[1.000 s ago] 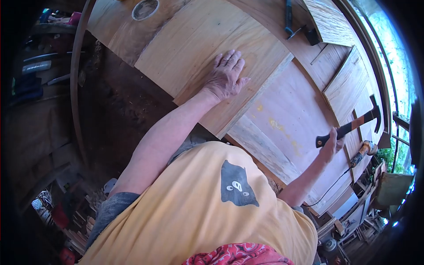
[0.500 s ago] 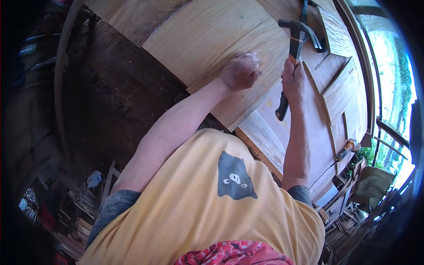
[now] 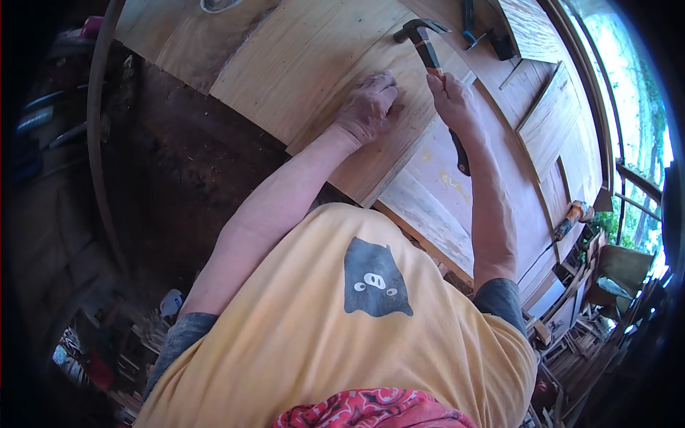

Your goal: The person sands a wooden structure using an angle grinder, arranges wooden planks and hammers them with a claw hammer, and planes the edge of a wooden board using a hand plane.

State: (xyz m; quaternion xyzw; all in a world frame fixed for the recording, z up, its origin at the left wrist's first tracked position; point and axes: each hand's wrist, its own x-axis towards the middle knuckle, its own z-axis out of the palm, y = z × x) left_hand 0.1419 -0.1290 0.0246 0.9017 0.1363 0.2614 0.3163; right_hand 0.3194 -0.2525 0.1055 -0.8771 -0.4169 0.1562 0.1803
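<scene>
My right hand [image 3: 457,103] is wrapped around the handle of a claw hammer [image 3: 425,50]. The hammer's dark head is held out over the wooden panel, up and to the right of my other hand, and its black grip end sticks out below my fist. My left hand [image 3: 367,107] rests on the pale plywood panel [image 3: 285,85] with its fingers curled and drawn together. Whatever those fingers may pinch is hidden or too small to name.
A second tool with an orange-brown handle [image 3: 571,220] lies at the right edge of the worktop. Small wood boards [image 3: 553,121] and a dark tool [image 3: 469,25] lie at the upper right. Scrap wood [image 3: 574,321] is piled at the lower right.
The hammer has swung left, so its head is now nearer my left hand. My left hand stays curled on the panel, and the whole view has shifted slightly.
</scene>
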